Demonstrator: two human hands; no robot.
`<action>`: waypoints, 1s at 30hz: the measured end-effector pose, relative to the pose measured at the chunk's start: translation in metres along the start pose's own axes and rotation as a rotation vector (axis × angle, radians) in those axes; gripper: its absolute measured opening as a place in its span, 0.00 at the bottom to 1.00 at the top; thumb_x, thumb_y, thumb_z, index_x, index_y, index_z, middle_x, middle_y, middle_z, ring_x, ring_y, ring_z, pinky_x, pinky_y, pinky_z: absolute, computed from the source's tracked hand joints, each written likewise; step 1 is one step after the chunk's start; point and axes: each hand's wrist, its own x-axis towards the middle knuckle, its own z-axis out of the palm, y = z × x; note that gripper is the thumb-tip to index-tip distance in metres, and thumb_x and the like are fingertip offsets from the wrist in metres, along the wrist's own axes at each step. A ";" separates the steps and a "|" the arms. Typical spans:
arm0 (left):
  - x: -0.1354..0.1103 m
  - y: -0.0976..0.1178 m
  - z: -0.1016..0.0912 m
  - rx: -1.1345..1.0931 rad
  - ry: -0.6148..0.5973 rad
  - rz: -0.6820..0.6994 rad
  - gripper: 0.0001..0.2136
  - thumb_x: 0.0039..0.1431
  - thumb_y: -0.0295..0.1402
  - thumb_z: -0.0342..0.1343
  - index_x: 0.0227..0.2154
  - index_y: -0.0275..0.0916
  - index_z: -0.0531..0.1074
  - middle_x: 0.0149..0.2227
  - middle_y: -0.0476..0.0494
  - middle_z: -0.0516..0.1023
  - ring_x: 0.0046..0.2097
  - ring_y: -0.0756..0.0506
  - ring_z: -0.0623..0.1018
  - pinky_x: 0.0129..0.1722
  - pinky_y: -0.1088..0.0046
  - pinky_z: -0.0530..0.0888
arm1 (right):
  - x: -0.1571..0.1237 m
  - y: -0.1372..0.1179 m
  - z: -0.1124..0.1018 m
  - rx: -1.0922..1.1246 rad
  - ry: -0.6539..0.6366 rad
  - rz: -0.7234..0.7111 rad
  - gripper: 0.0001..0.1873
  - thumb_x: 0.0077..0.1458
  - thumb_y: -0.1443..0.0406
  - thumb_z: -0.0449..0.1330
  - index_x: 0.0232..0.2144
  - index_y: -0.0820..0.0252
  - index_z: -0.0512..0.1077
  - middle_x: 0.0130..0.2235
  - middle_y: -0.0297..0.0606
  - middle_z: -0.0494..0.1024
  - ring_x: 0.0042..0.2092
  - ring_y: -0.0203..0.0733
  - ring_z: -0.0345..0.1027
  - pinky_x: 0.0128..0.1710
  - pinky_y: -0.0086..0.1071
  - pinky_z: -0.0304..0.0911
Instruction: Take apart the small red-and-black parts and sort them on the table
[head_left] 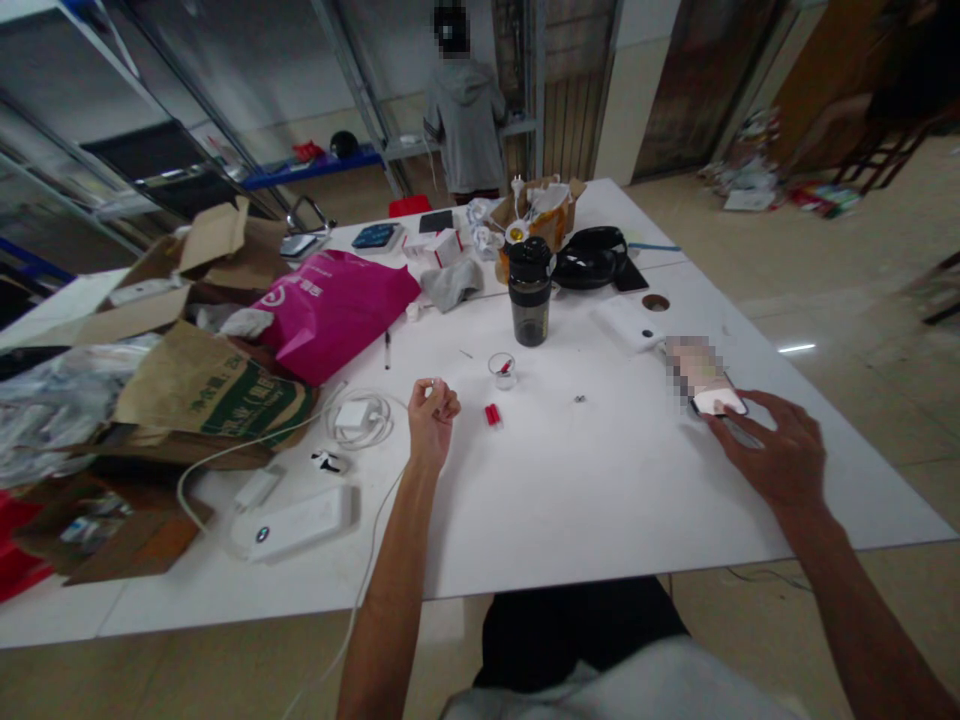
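White bench [600, 490] below; gripping phone [709, 378] by near end with right hand [784, 445], pinching with left hand [435, 412], cannot tell what; could drop phone through shallow hold.

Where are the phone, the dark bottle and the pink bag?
Phone [706, 376], head view: on its screen.
Dark bottle [529, 294], head view: on its middle.
Pink bag [337, 303], head view: on its broad side.

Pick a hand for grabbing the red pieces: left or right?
Left hand, I'd say: it is close beside the red pieces, whereas the right hand is farther off, at the phone. One caveat: the left is curled, and whether it pinches something small is unclear.
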 end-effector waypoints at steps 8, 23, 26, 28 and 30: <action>0.002 0.001 0.002 0.012 -0.067 -0.106 0.15 0.77 0.47 0.69 0.47 0.37 0.81 0.26 0.55 0.67 0.27 0.51 0.63 0.29 0.76 0.66 | -0.003 0.007 0.004 -0.077 0.059 -0.115 0.10 0.70 0.54 0.74 0.48 0.50 0.87 0.61 0.45 0.90 0.57 0.56 0.84 0.57 0.49 0.71; -0.007 -0.006 0.011 0.118 -0.074 -0.017 0.25 0.59 0.45 0.85 0.43 0.44 0.72 0.28 0.59 0.64 0.28 0.53 0.63 0.30 0.78 0.61 | -0.002 0.009 0.004 -0.082 0.032 -0.073 0.11 0.69 0.55 0.75 0.46 0.53 0.89 0.60 0.48 0.91 0.57 0.56 0.86 0.60 0.47 0.71; -0.013 -0.006 0.018 0.211 -0.121 0.010 0.23 0.62 0.47 0.83 0.47 0.44 0.75 0.29 0.58 0.64 0.30 0.52 0.64 0.32 0.75 0.62 | -0.002 0.010 0.004 -0.131 0.061 -0.123 0.11 0.68 0.55 0.76 0.47 0.53 0.89 0.59 0.47 0.91 0.56 0.54 0.86 0.59 0.45 0.71; -0.018 -0.006 0.024 0.249 -0.172 0.027 0.22 0.67 0.51 0.78 0.49 0.43 0.78 0.29 0.56 0.66 0.31 0.50 0.66 0.33 0.73 0.63 | -0.001 0.010 0.003 -0.142 0.073 -0.139 0.11 0.67 0.55 0.77 0.47 0.53 0.89 0.59 0.46 0.92 0.56 0.54 0.87 0.59 0.44 0.72; -0.023 -0.008 0.030 0.271 -0.229 0.028 0.23 0.74 0.57 0.71 0.48 0.40 0.79 0.29 0.52 0.70 0.32 0.48 0.67 0.34 0.71 0.64 | -0.001 0.010 0.003 -0.145 0.085 -0.149 0.11 0.67 0.56 0.78 0.47 0.53 0.90 0.59 0.46 0.92 0.56 0.53 0.87 0.59 0.43 0.72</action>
